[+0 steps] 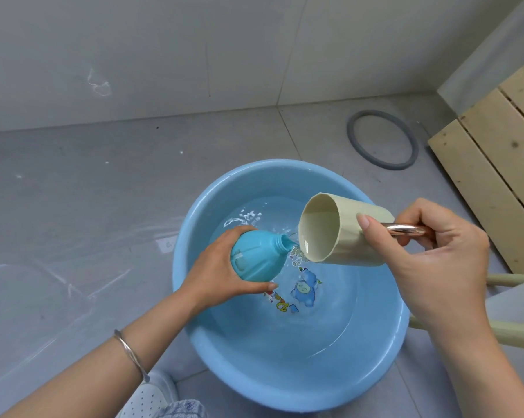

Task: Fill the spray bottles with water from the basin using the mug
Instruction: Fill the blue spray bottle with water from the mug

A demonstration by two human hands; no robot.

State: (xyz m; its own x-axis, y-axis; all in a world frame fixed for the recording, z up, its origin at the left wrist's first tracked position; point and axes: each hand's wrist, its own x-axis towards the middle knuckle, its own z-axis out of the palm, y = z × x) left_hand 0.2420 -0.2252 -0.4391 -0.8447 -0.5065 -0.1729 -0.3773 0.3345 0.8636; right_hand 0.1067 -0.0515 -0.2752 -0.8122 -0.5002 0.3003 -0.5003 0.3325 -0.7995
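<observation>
This looks like a plain washing corner of a home, perhaps a bathroom or a utility room. The floor (73, 182) has large grey tiles and the wall (194, 49) at the top has pale ones. A blue plastic basin (284, 375) with water stands directly on the floor. At the upper right a grey ring (351, 135) lies near bare wooden boards (496, 164).

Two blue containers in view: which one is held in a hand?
The small spray bottle, gripped by the left hand, open neck tilted toward the mug. The wide basin sits on the floor, holding water.
</observation>
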